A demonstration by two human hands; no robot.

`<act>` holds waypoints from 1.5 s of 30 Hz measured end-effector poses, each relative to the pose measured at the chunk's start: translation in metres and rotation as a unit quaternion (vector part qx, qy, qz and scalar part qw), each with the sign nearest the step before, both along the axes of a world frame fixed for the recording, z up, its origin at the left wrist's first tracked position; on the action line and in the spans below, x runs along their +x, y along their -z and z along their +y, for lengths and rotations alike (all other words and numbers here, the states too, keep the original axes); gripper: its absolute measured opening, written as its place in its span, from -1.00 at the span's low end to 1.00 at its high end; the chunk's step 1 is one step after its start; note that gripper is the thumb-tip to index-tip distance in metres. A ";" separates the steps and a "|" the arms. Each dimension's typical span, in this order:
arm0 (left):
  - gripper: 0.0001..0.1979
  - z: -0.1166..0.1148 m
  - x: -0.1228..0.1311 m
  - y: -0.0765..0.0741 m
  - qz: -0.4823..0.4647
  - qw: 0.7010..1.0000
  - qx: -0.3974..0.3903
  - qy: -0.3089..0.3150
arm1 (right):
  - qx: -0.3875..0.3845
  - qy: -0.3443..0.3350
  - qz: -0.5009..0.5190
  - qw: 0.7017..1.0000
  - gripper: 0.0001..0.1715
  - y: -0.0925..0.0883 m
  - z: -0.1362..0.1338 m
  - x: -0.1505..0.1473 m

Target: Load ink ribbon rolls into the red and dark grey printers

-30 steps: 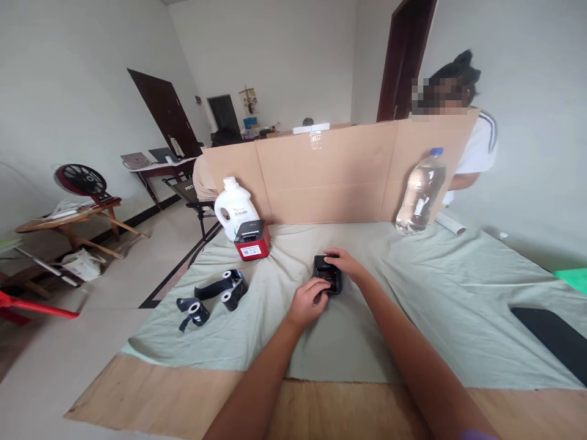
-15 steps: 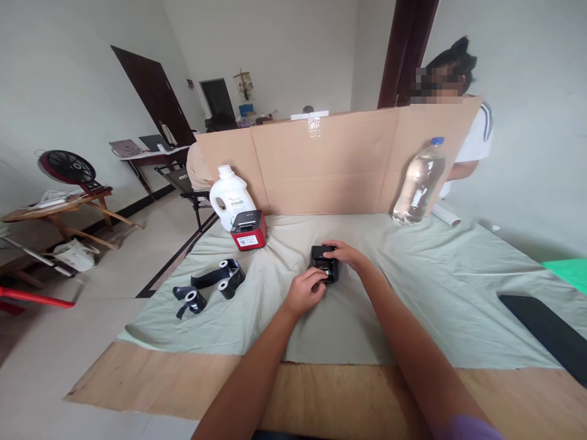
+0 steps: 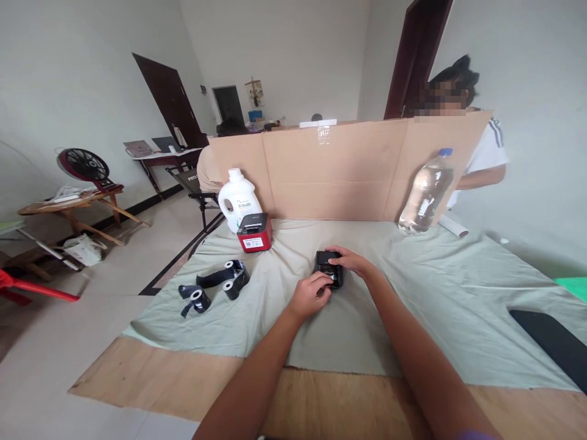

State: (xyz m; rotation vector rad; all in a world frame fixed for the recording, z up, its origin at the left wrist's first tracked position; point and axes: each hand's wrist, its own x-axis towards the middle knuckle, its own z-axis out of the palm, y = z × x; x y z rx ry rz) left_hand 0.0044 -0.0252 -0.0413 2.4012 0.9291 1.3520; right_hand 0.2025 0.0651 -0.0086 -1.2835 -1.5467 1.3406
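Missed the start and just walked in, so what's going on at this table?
A person has both bare hands on a small black device lying on a pale green cloth. The right hand is at its far right corner, and the bent fingers of the left hand are at its near part. Off to the left, black rolls lie on the cloth, nearer than a red and black box.

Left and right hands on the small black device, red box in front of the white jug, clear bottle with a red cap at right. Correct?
One error: the clear bottle's cap is blue, not red, per the head view. Left hand and right hand on the small black device, red box in front of the white jug: fine.
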 end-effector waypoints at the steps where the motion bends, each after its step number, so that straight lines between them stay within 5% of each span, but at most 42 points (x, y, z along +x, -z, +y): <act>1: -0.74 0.000 0.000 0.000 0.002 1.000 0.000 0.001 | -0.001 0.000 -0.004 1.000 -0.47 0.000 0.000 0.000; 5: -0.68 -0.001 0.001 0.000 -0.005 1.000 -0.007 -0.013 | 0.001 0.003 -0.021 1.000 -0.47 0.000 0.000 0.000; 11: -0.28 0.006 0.000 0.002 0.001 0.986 -0.128 -0.107 | 0.010 0.006 0.010 1.000 -0.48 0.003 -0.004 0.000; 25: -0.29 0.009 0.001 -0.004 0.054 0.976 -0.178 -0.111 | -0.015 0.005 0.077 0.997 0.00 0.020 -0.005 0.012; 31: -0.32 0.005 0.013 -0.003 0.113 0.972 -0.144 -0.145 | 0.029 -0.014 0.086 0.996 -0.29 0.024 -0.004 0.014; 45: -0.32 0.000 0.010 -0.012 0.091 0.967 -0.191 -0.139 | 0.060 -0.009 0.102 0.993 -0.43 0.030 -0.009 0.013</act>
